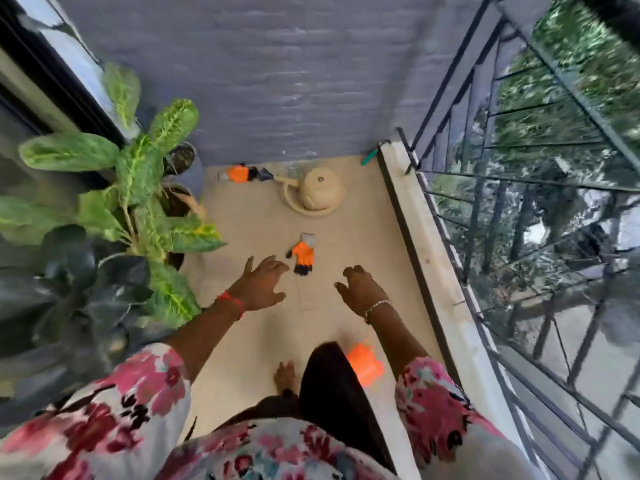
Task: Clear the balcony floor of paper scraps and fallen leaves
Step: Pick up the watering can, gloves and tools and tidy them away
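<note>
floor [263,216]: beige tile, 1 orange glove [302,256] lying on it
your left hand [261,284]: grip spread, empty
your right hand [363,289]: grip loosely curled, empty

On the beige tiled floor [356,237], 1 orange glove [302,255] is seen centrally, another glove [239,173] and a watering can [320,194] by the wall.

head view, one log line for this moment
left hand: empty | right hand: empty | orange glove: on floor, just ahead of hands, untouched | watering can: by far wall
</note>
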Motion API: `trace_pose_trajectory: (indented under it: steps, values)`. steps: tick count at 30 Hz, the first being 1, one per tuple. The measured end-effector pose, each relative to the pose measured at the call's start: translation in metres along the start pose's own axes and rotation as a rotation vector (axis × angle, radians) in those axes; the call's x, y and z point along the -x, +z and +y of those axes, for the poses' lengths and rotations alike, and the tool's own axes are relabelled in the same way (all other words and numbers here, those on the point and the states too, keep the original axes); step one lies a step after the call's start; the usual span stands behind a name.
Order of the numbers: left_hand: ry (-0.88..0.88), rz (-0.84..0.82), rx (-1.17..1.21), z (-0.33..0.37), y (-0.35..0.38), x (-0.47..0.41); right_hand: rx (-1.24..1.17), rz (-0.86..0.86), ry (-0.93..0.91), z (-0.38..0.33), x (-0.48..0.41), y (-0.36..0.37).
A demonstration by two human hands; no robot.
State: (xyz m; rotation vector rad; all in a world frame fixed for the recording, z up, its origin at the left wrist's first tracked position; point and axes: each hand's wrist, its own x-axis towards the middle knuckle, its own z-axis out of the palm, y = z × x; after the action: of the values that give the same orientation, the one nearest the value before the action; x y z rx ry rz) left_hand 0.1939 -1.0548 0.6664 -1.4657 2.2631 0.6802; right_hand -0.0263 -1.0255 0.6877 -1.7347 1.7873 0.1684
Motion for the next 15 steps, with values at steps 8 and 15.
trace_pose_trajectory:
  steps: [8,15]
  values:
    - [0.046,-0.053,-0.09,-0.053,-0.074,-0.136,-0.006,-0.088,0.071,0.021,-0.159,-0.056]
    - [-0.083,-0.125,-0.025,-0.101,-0.107,-0.319,0.089,-0.244,0.003,0.031,-0.37,-0.085]
